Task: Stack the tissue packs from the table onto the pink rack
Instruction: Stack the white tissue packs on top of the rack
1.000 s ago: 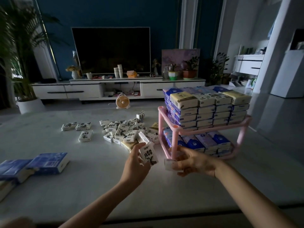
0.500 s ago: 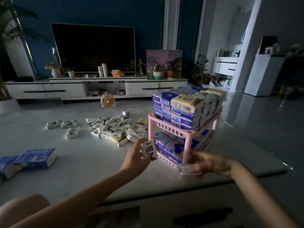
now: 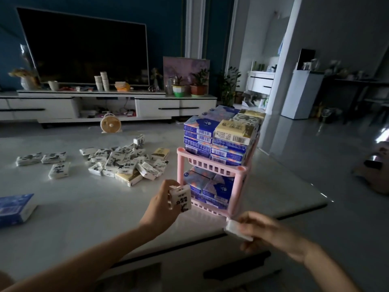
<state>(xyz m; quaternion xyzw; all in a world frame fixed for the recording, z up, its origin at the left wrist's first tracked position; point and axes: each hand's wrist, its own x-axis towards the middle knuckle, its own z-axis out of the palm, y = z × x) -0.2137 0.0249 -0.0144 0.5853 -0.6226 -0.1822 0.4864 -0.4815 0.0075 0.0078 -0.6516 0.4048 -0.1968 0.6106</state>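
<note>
The pink rack (image 3: 237, 186) stands near the table's right front corner, both shelves packed with blue and cream tissue packs (image 3: 223, 135). My left hand (image 3: 162, 203) grips a small white tissue pack with black print (image 3: 181, 198) just left of the rack's lower shelf. My right hand (image 3: 265, 230) holds another small white pack (image 3: 233, 227) at the rack's front leg, over the table edge. A heap of loose white packs (image 3: 124, 161) lies on the table behind my left hand.
Three more white packs (image 3: 42, 161) lie at the far left, and larger blue packs (image 3: 14, 207) sit at the left edge. The table's front edge (image 3: 189, 243) runs under my hands. A small fan (image 3: 110, 124), a TV stand and plants lie beyond.
The view has swung so the rack is now seen from its corner. Both hands keep their packs; my right hand has dropped lower and further right, to the rack's front leg.
</note>
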